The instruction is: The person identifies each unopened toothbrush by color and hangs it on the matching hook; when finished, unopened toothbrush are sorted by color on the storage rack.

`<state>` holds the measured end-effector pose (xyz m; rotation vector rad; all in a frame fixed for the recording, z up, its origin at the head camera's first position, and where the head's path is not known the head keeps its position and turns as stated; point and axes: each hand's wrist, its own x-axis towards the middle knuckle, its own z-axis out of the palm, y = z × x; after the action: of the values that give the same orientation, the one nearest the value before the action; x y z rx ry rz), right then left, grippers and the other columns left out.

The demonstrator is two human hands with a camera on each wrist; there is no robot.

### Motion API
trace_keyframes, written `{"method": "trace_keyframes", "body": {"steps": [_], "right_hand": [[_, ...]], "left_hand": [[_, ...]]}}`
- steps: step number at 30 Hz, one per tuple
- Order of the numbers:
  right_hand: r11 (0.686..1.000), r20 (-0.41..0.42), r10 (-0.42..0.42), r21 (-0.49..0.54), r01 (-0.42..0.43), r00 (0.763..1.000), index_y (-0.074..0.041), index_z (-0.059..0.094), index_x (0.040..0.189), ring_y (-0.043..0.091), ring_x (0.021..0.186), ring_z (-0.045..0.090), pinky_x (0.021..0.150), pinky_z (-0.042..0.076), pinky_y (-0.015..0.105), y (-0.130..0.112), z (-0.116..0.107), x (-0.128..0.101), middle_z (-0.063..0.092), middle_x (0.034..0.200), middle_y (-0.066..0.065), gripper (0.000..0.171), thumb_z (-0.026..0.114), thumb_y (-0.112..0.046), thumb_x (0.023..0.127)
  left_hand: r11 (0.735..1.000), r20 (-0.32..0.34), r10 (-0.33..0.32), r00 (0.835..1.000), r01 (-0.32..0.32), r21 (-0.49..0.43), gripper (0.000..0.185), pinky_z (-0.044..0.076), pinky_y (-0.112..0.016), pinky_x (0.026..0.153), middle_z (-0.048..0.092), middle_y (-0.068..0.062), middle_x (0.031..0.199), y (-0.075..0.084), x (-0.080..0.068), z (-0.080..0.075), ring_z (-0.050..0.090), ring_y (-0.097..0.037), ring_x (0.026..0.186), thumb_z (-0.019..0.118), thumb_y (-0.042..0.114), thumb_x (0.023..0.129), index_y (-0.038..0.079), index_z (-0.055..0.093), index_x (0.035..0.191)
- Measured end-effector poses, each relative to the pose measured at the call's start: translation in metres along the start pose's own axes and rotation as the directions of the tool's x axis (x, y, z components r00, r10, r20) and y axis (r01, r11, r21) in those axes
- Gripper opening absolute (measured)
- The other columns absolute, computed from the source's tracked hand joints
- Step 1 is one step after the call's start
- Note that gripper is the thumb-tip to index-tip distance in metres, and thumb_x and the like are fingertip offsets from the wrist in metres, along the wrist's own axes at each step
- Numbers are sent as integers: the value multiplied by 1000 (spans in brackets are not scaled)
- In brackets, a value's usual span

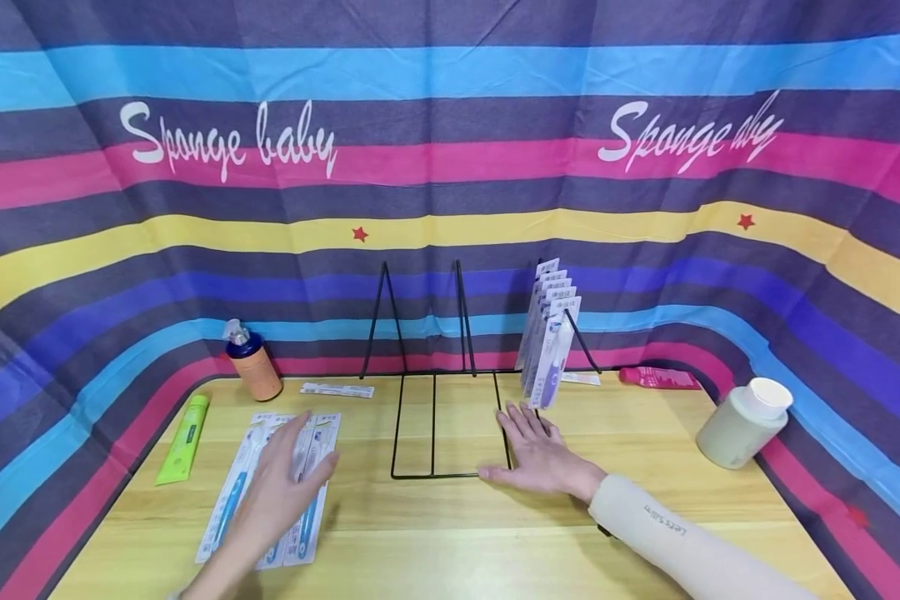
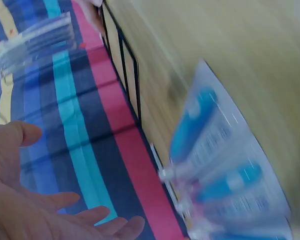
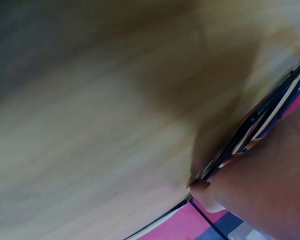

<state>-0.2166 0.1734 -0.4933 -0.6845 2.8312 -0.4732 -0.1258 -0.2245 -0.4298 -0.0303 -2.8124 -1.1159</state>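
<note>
My left hand [image 1: 279, 482] is held above several packaged toothbrushes [image 1: 228, 498] with blue handles, laid side by side on the table. Its thumb and fingers are spread apart with nothing between them; the left wrist view shows the toothbrush packs [image 2: 217, 135] apart from the hand. On the front right corner of a black wire rack [image 1: 433, 425] rests my right hand [image 1: 542, 460], fingers extended. Several more packaged toothbrushes [image 1: 549, 354], the front one purple, hang in a row at the rack's right side, just beyond those fingertips. In the right wrist view the hand [image 3: 260, 195] partly hides the rack.
Left of the packs lie a green tube [image 1: 185, 442] and a pump bottle [image 1: 255, 367]. A slim white packet [image 1: 337, 390] is behind them. At right are a pink tube [image 1: 658, 378] and a pale bottle with a white cap [image 1: 742, 425]. A striped curtain [image 1: 450, 192] encloses the table.
</note>
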Motion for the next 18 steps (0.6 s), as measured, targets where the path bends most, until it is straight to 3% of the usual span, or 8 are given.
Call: {"method": "trace_keyframes", "body": {"steps": [4,9,13,18], "right_hand": [[1000,8,4,-7,-4,1000,-2,21,173,45,165,10,125,17,69,-2,-1,0,11,180,21,115,55,-82,98],[1000,11,14,-11,-14,1000,-2,21,173,45,165,11,125,17,69,-2,-1,0,11,180,21,116,55,-83,97],[1000,8,11,-6,-11,1000,-2,21,173,45,164,11,125,17,69,-1,-1,0,12,180,21,117,55,-83,97],[1000,-4,8,-14,-8,1000,-1,22,173,47,163,14,125,18,69,0,0,0,13,179,22,115,56,-82,97]], "left_hand": [[990,40,-138,990,138,18,91,23,-78,119,19,-35,173,-14,-4,-21,18,-58,157,65,49,109,2,20,173],[955,87,-296,951,294,37,101,16,-77,121,6,-36,175,-35,-6,-39,9,-59,159,61,55,109,2,4,174],[940,97,-338,936,340,-3,102,19,-75,122,3,-38,174,-56,-9,-47,9,-61,158,61,51,110,-4,1,172],[907,140,-396,907,410,-96,104,21,-73,122,3,-36,175,-81,-10,-49,11,-63,156,62,53,110,-2,-1,172]]}}
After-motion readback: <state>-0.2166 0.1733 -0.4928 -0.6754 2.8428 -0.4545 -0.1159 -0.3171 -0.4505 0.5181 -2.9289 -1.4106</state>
